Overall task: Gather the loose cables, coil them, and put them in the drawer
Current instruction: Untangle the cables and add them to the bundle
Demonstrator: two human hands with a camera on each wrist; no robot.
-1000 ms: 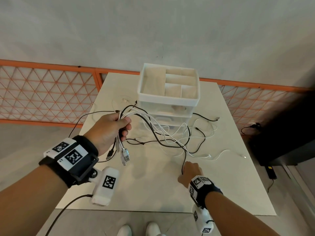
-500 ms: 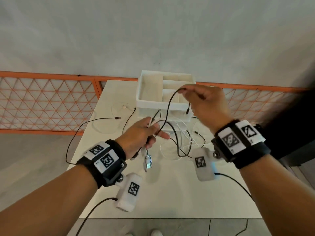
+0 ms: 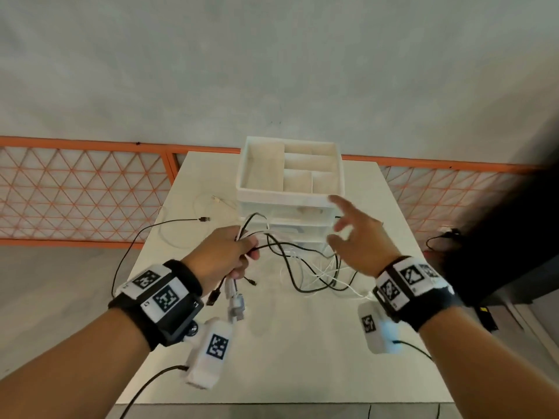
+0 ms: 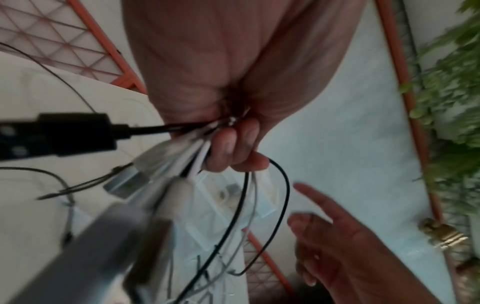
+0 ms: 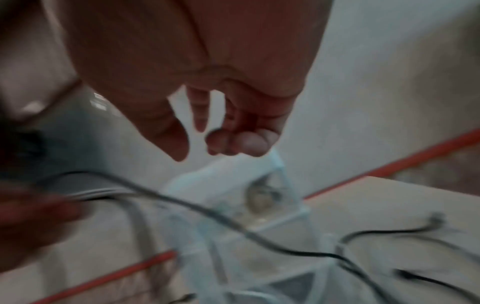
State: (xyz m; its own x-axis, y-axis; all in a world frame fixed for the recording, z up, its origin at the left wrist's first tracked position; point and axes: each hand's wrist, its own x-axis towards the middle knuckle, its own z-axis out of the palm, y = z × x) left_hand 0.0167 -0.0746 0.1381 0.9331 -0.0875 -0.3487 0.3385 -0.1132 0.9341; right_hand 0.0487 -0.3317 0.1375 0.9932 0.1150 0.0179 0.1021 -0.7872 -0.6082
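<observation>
Gripping a bundle of cables [image 3: 266,252] near their plug ends, the left hand [image 3: 222,257] hovered above the near part of the white table [image 3: 272,358], fingers curled tight round black and white leads alike. The connectors hung below the fist; in the left wrist view a black USB plug [image 4: 75,133] and several pale ones fanned out beside the fingertips [image 4: 233,148]. The right hand [image 3: 358,240] was spread and held nothing, its fingers apart and loosely bent, poised just right of the bundle. The right wrist view was badly smeared, so whether a fingertip brushed a strand there could not be told, though it looked clear of them.

From the fist the cables trailed down into a loose tangle [image 3: 314,273] lying on the table in front of the drawer unit [image 3: 290,219]. Farther left, one black cable [image 3: 169,225] and a thin white cable [image 3: 217,201] lay on the table apart from the bundle.

Beyond stood the drawer unit, its open top tray [image 3: 257,195] empty and its drawers apparently closed.

By my judgement the work stood early: the gathering was partly done, with at least two leads uncollected. No coil had been formed, no drawer opened, nothing stowed.
</observation>
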